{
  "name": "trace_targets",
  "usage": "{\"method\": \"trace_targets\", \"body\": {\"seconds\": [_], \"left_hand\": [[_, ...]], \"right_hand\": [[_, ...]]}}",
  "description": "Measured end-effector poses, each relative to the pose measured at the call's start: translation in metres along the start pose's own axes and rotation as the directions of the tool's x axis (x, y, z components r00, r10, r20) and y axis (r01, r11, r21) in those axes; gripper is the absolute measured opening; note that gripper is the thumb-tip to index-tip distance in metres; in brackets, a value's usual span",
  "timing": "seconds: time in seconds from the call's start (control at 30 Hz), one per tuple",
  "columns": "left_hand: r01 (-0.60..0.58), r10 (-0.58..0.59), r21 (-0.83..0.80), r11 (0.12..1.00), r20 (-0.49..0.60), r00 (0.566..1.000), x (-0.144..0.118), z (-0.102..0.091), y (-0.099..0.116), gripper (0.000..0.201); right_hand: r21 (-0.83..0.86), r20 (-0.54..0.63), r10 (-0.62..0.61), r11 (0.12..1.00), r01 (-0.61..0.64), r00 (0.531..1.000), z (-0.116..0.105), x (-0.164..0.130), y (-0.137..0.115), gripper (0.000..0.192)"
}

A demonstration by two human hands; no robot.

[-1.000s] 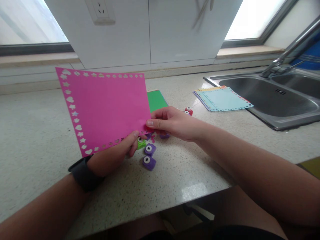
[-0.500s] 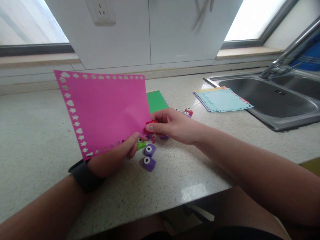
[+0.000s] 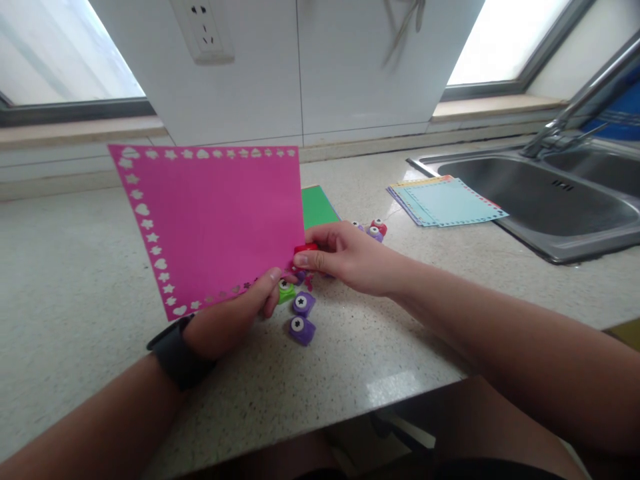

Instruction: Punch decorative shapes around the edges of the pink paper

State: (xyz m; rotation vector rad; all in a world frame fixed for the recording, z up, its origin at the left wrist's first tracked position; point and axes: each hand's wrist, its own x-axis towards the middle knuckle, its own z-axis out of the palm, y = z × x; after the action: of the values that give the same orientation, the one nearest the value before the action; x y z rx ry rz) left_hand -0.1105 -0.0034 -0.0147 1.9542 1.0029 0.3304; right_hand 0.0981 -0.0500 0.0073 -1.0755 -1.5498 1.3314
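My left hand [image 3: 235,319] holds a pink paper sheet [image 3: 215,220] by its lower edge, tilted up above the counter. Punched hearts and stars run along the sheet's top, left and bottom edges. My right hand [image 3: 345,257] pinches a small red punch [image 3: 304,249] against the sheet's lower right corner. Just below the hands lie a green punch [image 3: 285,291] and two purple punches [image 3: 302,315] on the counter. A black watch sits on my left wrist.
A green sheet [image 3: 317,205] lies behind the pink one. More small punches [image 3: 374,230] sit past my right hand. A stack of punched light-blue sheets [image 3: 445,199] lies near the steel sink [image 3: 530,193] at right. The speckled counter's front edge [image 3: 350,407] runs below.
The red punch has come into view in my right hand at the sheet's lower right corner. The pink sheet has turned slightly, its top edge now more level.
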Motion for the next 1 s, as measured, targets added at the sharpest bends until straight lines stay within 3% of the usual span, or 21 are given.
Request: {"method": "trace_targets", "body": {"seconds": [0.23,0.47,0.67,1.0], "left_hand": [[-0.023,0.024,-0.047,0.999,0.011,1.000,0.000,0.000,0.000,0.055],[-0.037,0.031,-0.111,0.993,-0.062,0.998,0.001,0.002,0.002,0.054],[-0.030,0.027,-0.107,0.994,-0.036,0.999,0.001,0.001,0.005,0.052],[-0.051,0.046,-0.119,0.992,-0.047,0.998,0.001,0.001,0.001,0.054]], "right_hand": [[0.010,0.036,-0.006,1.000,0.006,0.999,-0.001,0.000,-0.005,0.027],[0.022,-0.145,-0.010,1.000,0.014,0.989,-0.008,-0.001,-0.004,0.022],[0.047,-0.136,0.042,0.998,-0.036,0.990,-0.010,-0.002,-0.004,0.021],[0.023,-0.124,0.030,0.999,-0.027,0.992,-0.011,-0.001,-0.004,0.026]]}}
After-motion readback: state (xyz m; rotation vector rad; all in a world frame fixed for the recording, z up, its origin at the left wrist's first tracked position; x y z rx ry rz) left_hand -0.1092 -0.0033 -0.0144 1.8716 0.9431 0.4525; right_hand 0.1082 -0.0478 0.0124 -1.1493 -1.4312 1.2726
